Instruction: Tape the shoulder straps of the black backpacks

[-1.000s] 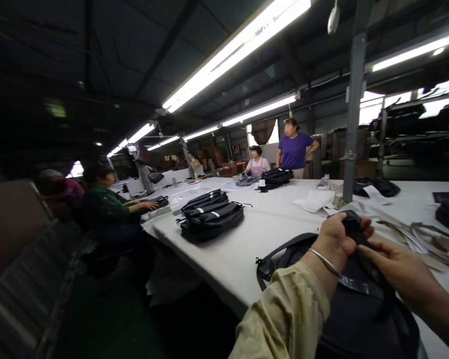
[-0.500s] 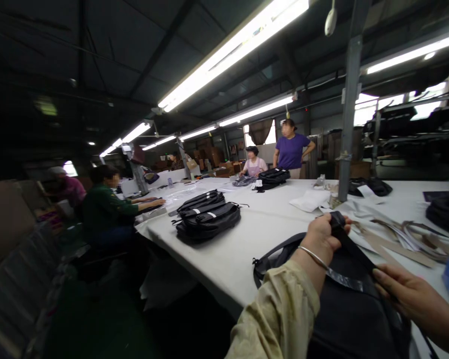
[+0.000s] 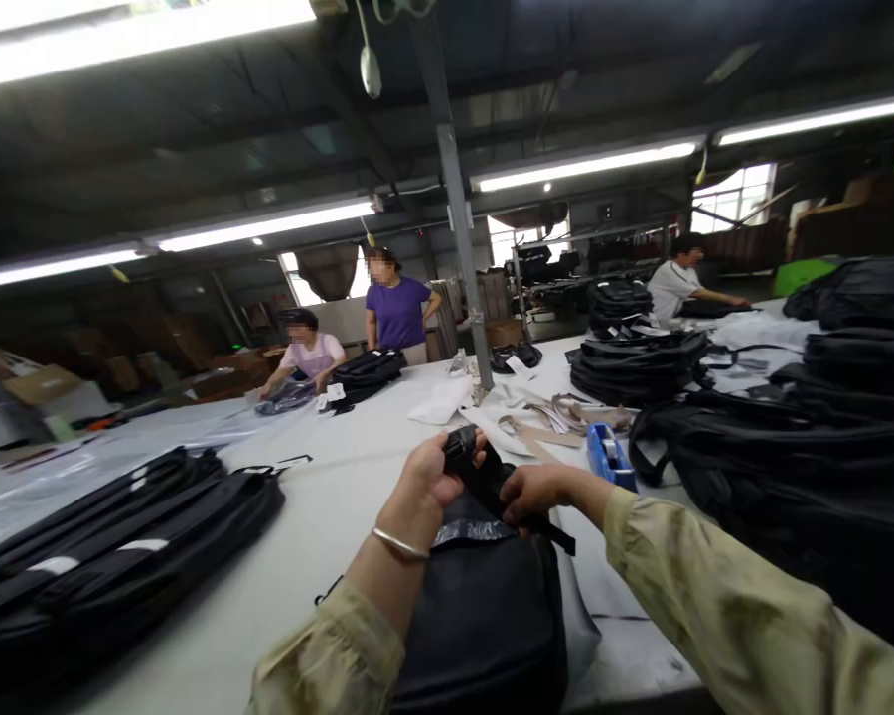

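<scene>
A black bag lies on the white table right in front of me. My left hand is closed around the end of the bag's black strap, lifted above the bag. My right hand pinches the same strap a little further along, just right of the left hand. A silver bangle sits on my left wrist. Both sleeves are pale yellow-green.
A pile of black bags lies at the left, and taller stacks fill the right. A blue tape dispenser and paper strips lie near a grey post. Two people stand at the far edge; another sits far right.
The view has swung right, so the seated workers at the left are out of sight. My right hand has moved up the strap, close to my left hand.
</scene>
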A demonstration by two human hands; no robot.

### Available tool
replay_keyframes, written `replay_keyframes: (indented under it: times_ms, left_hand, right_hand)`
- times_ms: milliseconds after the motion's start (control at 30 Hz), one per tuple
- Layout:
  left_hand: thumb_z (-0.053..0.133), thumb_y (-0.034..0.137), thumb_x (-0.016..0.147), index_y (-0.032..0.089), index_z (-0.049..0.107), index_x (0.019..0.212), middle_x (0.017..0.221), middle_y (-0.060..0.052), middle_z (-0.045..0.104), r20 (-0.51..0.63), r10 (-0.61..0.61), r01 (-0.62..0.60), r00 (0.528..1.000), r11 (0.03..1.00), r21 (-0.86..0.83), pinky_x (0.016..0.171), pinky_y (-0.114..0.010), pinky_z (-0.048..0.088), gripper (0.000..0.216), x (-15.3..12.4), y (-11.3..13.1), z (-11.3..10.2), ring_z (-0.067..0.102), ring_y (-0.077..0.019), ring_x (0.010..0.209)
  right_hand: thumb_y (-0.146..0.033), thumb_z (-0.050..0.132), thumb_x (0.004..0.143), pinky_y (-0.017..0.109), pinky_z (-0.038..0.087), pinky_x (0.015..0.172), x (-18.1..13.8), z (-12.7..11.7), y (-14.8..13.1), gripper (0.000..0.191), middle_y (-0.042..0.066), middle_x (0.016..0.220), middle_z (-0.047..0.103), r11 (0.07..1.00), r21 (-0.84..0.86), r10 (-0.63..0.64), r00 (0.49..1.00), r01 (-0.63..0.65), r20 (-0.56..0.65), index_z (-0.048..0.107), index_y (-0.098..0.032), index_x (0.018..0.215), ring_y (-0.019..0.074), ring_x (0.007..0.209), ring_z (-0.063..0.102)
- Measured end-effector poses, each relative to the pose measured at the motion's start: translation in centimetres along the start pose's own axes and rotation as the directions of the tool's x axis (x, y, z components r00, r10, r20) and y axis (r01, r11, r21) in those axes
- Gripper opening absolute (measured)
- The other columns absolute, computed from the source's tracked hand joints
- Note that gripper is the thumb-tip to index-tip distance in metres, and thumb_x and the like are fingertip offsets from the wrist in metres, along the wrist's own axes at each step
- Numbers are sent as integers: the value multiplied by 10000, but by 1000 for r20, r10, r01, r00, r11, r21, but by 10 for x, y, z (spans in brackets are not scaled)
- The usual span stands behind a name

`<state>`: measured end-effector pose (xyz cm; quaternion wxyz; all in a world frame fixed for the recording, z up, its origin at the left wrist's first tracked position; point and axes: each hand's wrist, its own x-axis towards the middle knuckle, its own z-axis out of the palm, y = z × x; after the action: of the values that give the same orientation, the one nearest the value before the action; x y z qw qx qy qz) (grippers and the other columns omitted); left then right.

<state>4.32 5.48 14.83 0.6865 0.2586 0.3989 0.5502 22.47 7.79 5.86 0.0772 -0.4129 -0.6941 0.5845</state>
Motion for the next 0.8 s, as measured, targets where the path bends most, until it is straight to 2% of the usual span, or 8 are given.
replay_keyframes:
  times_ms: [167, 267, 367, 467, 567, 633, 700, 800]
  left_hand:
    - [368, 161, 970, 10, 617, 1073, 789, -125, 722, -23, 10, -9, 1000, 999, 40, 551, -291, 600, 309, 1, 6, -1, 702, -191, 649]
    - [354, 169, 978, 14, 608, 1099, 797, -124, 726, -36, 12, -10, 999, 998, 57, 555, -296, 602, 321, 2, 13, 3, 706, -190, 650]
    - [343, 166, 979, 21, 613, 1103, 808, -127, 729, -31, 2, 1, 1000, 997, 77, 537, -308, 597, 331, 1, 18, 7, 707, -199, 642]
    - [398, 184, 969, 44, 631, 1050, 777, -118, 722, -75, -32, 43, 997, 989, 142, 500, -311, 580, 284, -8, 12, 6, 697, -214, 613]
    - [519, 177, 926, 75, 637, 985, 712, -89, 706, -155, -54, 87, 986, 972, 218, 460, -295, 552, 167, -26, -14, -10, 664, -205, 546]
    - [571, 165, 903, 67, 638, 952, 712, -105, 710, -189, -94, 133, 978, 970, 205, 473, -303, 561, 129, -41, -42, -28, 660, -206, 546]
    - [584, 158, 903, 46, 635, 921, 744, -139, 720, -229, -175, 204, 958, 972, 112, 544, -331, 599, 124, -55, -73, -48, 681, -214, 593]
    - [592, 152, 915, 37, 627, 959, 854, -179, 736, -288, -227, 232, 930, 972, -16, 539, -281, 591, 128, -71, -113, -67, 716, -215, 691]
  right_hand:
    - [-350, 829, 599, 233, 526, 524, 4, -7, 0, 311, -30, 619, 683, 1000, -2, 26, 991, -26, 131, 656, -191, 803, 144, 535, 636]
    - [-341, 809, 624, 226, 517, 552, 8, -6, -2, 305, -37, 631, 674, 1000, -11, 10, 989, -8, 149, 686, -192, 858, 142, 565, 637]
    - [-321, 789, 657, 229, 498, 552, 14, -3, -5, 251, -45, 630, 649, 988, -153, 21, 998, -12, 58, 698, -193, 853, 139, 560, 615]
    - [-344, 785, 682, 226, 456, 559, 24, 4, -3, 203, -43, 606, 610, 930, -367, -27, 991, -22, -128, 704, -189, 786, 139, 581, 593]
    - [-371, 772, 691, 233, 418, 592, 33, 16, 9, 198, -16, 644, 624, 818, -571, -185, 905, -75, -384, 706, -187, 727, 151, 654, 598]
    - [-364, 719, 736, 257, 432, 657, 37, 27, 22, 181, 25, 807, 680, 787, -604, -250, 830, -127, -499, 719, -192, 792, 184, 771, 626]
    - [-329, 635, 797, 288, 447, 737, 38, 38, 34, 181, 71, 982, 684, 788, -597, -277, 782, -148, -559, 713, -185, 875, 213, 890, 628]
    - [-270, 583, 808, 315, 449, 818, 39, 51, 47, 166, 87, 1023, 659, 768, -631, -381, 712, -112, -590, 681, -178, 905, 220, 954, 606]
